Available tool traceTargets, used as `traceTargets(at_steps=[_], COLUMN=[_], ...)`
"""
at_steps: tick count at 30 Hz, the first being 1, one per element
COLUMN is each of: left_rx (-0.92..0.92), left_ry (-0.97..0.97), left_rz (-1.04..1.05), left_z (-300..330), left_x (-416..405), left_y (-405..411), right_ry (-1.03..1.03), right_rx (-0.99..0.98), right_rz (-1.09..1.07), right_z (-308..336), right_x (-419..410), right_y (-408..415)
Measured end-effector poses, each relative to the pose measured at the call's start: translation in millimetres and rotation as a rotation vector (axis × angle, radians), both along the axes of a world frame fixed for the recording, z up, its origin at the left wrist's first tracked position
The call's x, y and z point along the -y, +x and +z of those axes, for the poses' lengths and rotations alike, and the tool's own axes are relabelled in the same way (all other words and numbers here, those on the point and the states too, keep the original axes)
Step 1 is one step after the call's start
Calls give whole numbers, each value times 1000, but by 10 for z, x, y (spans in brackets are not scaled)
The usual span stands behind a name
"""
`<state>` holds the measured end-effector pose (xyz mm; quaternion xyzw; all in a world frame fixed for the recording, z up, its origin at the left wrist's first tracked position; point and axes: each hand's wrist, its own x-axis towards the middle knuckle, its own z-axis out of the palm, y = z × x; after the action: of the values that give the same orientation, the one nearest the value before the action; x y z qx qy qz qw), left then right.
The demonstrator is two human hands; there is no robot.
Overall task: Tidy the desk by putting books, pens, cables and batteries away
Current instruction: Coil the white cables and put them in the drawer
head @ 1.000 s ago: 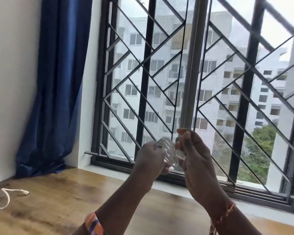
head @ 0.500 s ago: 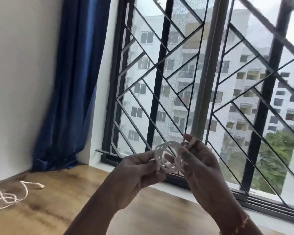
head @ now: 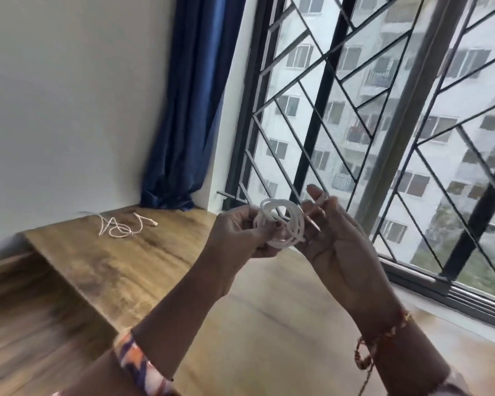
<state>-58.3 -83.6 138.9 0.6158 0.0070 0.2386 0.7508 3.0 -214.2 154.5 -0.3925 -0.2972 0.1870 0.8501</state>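
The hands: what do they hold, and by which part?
A coiled white cable: left hand pinches the coil's left side, right hand holds its right side.

Left wrist: orange-navy-white patterned band [head: 137, 364]. Right wrist: braided red-gold thread bracelet [head: 383, 335].

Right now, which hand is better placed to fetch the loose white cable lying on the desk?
Left, probably. The loose cable lies on the desk toward the left hand. The right hand, by the window, could keep the coiled cable both hands now hold.
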Motion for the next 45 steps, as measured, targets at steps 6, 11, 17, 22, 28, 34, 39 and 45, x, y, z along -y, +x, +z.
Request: traceTargets(at_steps=[6,11,17,22,28,34,39,45], left_rx=[-27,93,110,-133,-258,-196,-58,25], left_ry=[385,867,819,469,-265,-144,465,460], left_rz=[165,371,416,151,-73,93,472,132], left_z=[-147,-270,-311,-200,-82,-48,-89,-36], left_x=[107,412,581,612,629,674,730,762], left_y=[-585,-1136,-1546,-1727,-1859,-1930,-1885,-1984], right_ry=[-242,-193,-197,-290,-269,-235,-279,-298], right_rx=[270,236,98,-20,28,164,227,302], right_rz=[-2,-219,-270,-184,-199,-210,-173,-446], right_z=[-223,-383,-360,-311,-270,-312,-285,-221], right_x=[219,363,456,539,526,473,518,603], right_y=[-625,-1189,-1656,-1793,-1919,-2047,-2071,-2087])
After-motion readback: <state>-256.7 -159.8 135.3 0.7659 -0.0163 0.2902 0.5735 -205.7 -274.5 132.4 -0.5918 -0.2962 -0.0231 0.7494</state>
